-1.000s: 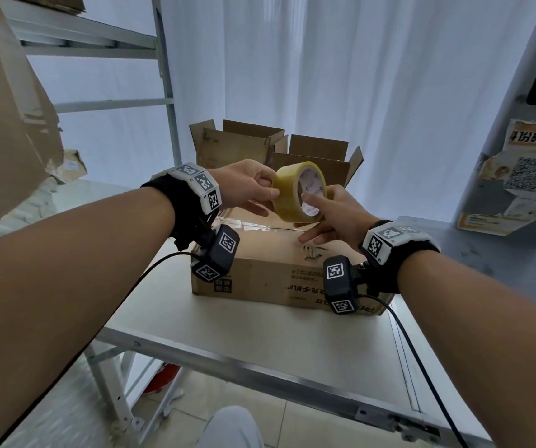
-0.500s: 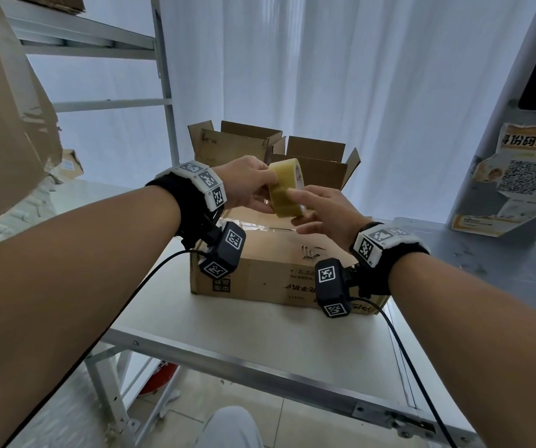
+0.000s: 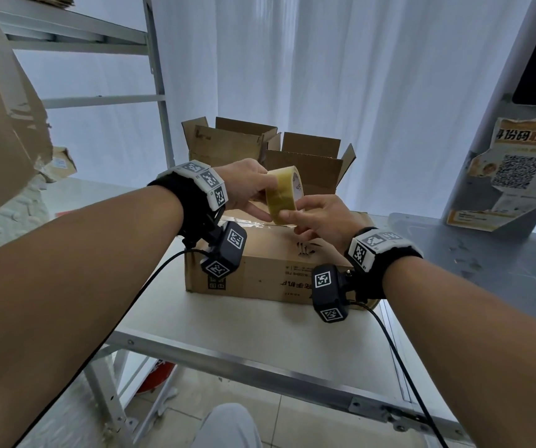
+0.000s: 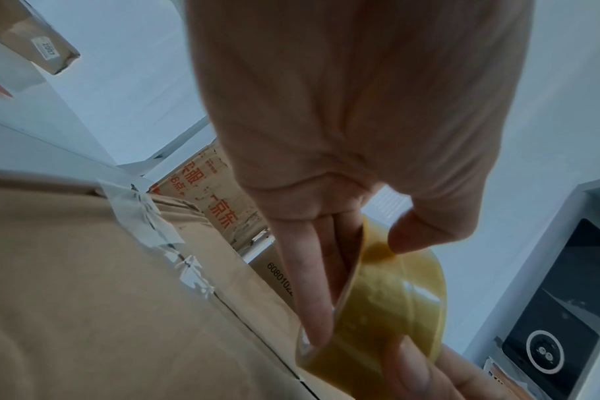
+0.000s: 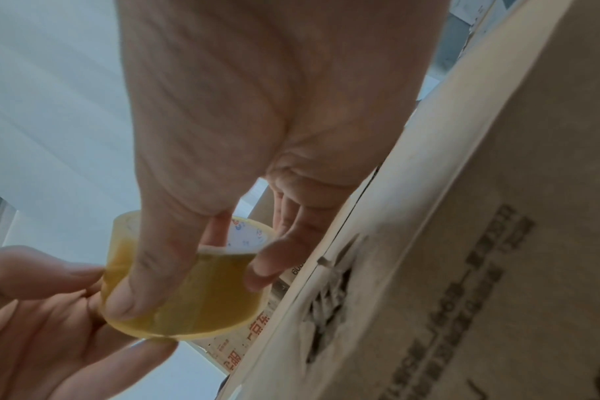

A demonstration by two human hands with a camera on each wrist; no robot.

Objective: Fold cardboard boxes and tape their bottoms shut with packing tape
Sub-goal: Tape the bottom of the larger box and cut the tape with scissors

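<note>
Yellowish packing tape roll (image 3: 284, 194) sits in the air between my two hands, just above the top of the closed cardboard box (image 3: 273, 263) that rests near the far edge of the worktop (image 3: 260, 334). My left hand (image 3: 247, 185) grips the roll, fingers (image 4: 312, 287) reaching through its core and the thumb curled onto the outer band. My right hand (image 3: 316, 218) pinches the roll's near rim, thumb (image 5: 137, 273) pressed flat on the tape surface with a finger inside the core, seen clearly from the right wrist. A strip of clear tape (image 4: 144, 216) already lies crinkled over the box's centre seam at its left end. Behind this box, at the worktop's back edge, stand two open boxes (image 3: 270, 153) with flaps raised. A grey pillar at the right carries a poster (image 3: 515, 169) with a QR code.
</note>
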